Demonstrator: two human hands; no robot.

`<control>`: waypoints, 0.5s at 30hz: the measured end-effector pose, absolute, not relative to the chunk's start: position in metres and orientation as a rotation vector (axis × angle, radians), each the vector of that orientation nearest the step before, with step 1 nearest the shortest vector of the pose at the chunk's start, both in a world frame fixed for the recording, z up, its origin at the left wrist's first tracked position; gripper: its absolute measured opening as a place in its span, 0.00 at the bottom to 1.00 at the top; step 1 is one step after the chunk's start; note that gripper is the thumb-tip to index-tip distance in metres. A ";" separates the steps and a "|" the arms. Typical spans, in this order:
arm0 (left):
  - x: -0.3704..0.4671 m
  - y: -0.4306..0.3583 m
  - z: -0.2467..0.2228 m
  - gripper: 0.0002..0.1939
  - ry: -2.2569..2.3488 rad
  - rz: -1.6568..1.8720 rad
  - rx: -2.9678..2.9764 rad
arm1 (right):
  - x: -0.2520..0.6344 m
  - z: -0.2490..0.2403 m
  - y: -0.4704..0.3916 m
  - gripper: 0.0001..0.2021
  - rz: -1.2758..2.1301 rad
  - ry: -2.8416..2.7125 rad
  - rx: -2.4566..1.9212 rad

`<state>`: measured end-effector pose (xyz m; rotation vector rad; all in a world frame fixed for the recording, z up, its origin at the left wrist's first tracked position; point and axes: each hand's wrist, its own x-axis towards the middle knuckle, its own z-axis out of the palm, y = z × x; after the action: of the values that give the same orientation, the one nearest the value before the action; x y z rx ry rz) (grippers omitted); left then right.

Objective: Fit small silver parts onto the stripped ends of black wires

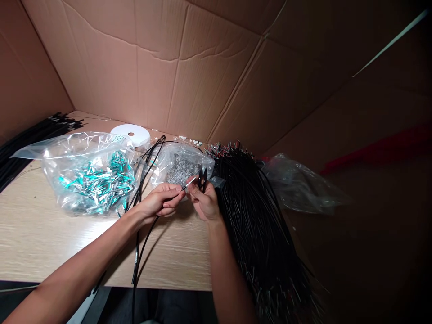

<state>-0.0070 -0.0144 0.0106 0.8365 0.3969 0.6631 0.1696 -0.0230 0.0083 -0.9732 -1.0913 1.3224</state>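
Observation:
My left hand (165, 201) is closed in a pinch on a black cable (146, 238), whose pale stripped end points up and to the right. Close beside it, my right hand (204, 200) is closed round small black snips (202, 179), their blades pointing up. Its thumb and finger are at the pale end of the cable. Behind both hands lies a clear bag of small silvery parts (182, 168). Several more black cables (137, 198) run down the table just left of my left hand.
A clear bag of teal and silver pieces (97, 180) lies left, with a white disc (133, 134) behind it. A large bundle of black cables (256, 220) covers the right side. Cardboard walls (151, 58) stand behind. More black tubes (30, 139) lie far left.

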 end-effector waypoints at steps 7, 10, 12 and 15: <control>-0.007 -0.011 0.011 0.28 0.613 0.833 1.065 | 0.170 0.002 -0.019 0.23 1.239 -1.151 -1.056; -0.007 -0.010 0.011 0.30 0.686 0.860 1.220 | 0.171 -0.004 -0.018 0.22 1.206 -1.165 -1.077; -0.007 -0.011 0.010 0.29 0.753 0.924 1.356 | 0.171 -0.009 -0.016 0.22 1.171 -1.162 -1.091; -0.005 -0.014 0.005 0.26 0.934 1.059 1.619 | 0.171 -0.016 -0.013 0.22 1.127 -1.147 -1.107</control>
<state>-0.0053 -0.0138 0.0050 1.6192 0.9344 1.0588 0.1706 -0.0127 -0.0155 -1.1070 -1.1469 1.1268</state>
